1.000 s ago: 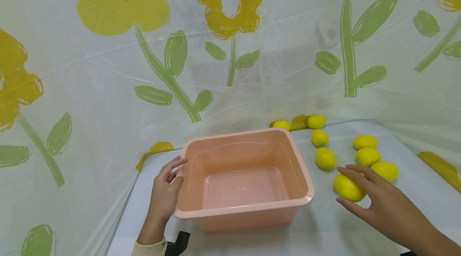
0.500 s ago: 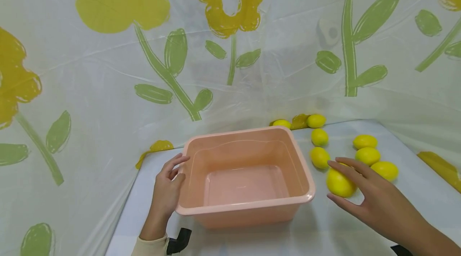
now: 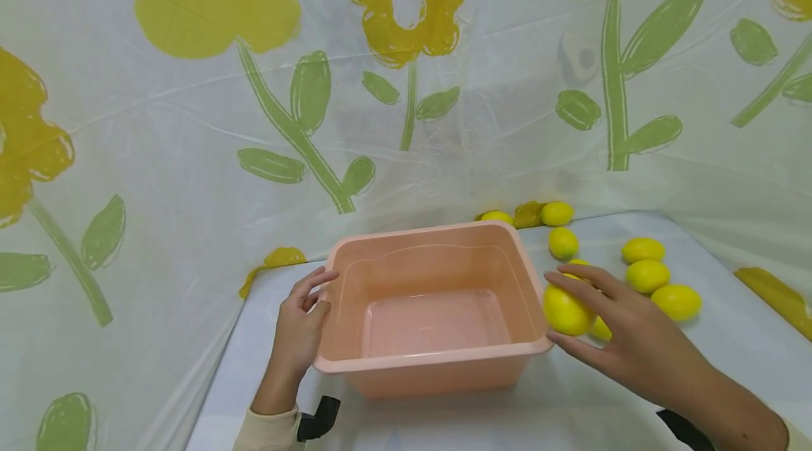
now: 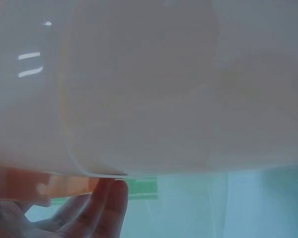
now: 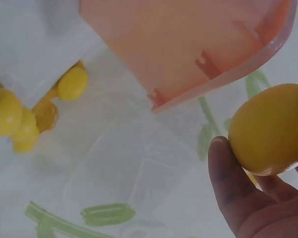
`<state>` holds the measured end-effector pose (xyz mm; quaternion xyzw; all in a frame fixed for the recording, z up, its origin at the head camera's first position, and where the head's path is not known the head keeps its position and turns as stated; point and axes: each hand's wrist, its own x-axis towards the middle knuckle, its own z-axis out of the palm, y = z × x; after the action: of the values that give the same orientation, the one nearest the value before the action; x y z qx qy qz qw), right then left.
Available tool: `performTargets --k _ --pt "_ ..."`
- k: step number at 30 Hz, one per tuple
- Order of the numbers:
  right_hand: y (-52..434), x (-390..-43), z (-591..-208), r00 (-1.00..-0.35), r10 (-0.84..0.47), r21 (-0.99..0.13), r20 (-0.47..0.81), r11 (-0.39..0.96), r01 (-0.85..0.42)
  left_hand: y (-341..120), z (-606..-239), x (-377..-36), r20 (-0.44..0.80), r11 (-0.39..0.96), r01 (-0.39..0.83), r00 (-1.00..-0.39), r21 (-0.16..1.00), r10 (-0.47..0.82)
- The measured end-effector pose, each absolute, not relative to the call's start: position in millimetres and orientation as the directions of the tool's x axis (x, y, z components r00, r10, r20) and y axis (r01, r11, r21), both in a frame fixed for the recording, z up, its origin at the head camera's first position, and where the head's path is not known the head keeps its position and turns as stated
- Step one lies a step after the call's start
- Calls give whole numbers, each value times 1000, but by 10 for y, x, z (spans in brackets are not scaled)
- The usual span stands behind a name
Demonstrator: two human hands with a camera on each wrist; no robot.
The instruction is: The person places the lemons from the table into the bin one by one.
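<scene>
Head view: my left hand (image 3: 301, 328) is holding the left rim of the pink tub (image 3: 438, 380), thumb and fingers clasping its edge, presumably because I am steadying it with its mouth facing up. My right hand (image 3: 641, 338) is pinching a lemon (image 3: 563, 310) between thumb and fingertips, just beside the tub's right rim; I cannot tell whether fruit and rim are touching. I am gripping it by its sides, likely because its smooth, round skin is offering no other hold. Counting up, I am seeing one tub and, besides the lemon in my fingers, six others lying in plain sight: three right-hand lemons (image 3: 647, 276) clustering close together, and three far lemons (image 3: 562, 243) lying past the tub's far right corner, one partly hiding behind it. More yellow is peeping above and below my right fingers; I cannot tell whether that is one lemon or two.
</scene>
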<state>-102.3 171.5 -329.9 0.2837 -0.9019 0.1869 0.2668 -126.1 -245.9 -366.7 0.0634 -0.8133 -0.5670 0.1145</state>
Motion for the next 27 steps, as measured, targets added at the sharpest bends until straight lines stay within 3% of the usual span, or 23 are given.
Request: performTargets --k 10,18,27 --pt "1559 -1192 -3261 -618 -503 -108 604 716 -689 -2462 -3670 -1293 115 333 35 -968 942 -222" --pt "1474 -1389 -3196 -570 -585 -125 578 626 -770 -2497 -3707 -1309 121 362 44 -974 931 -191" --pt "1394 -1467 -2905 -594 -609 -136 525 629 -765 -2504 -3686 -1277 100 309 38 -977 950 -186"
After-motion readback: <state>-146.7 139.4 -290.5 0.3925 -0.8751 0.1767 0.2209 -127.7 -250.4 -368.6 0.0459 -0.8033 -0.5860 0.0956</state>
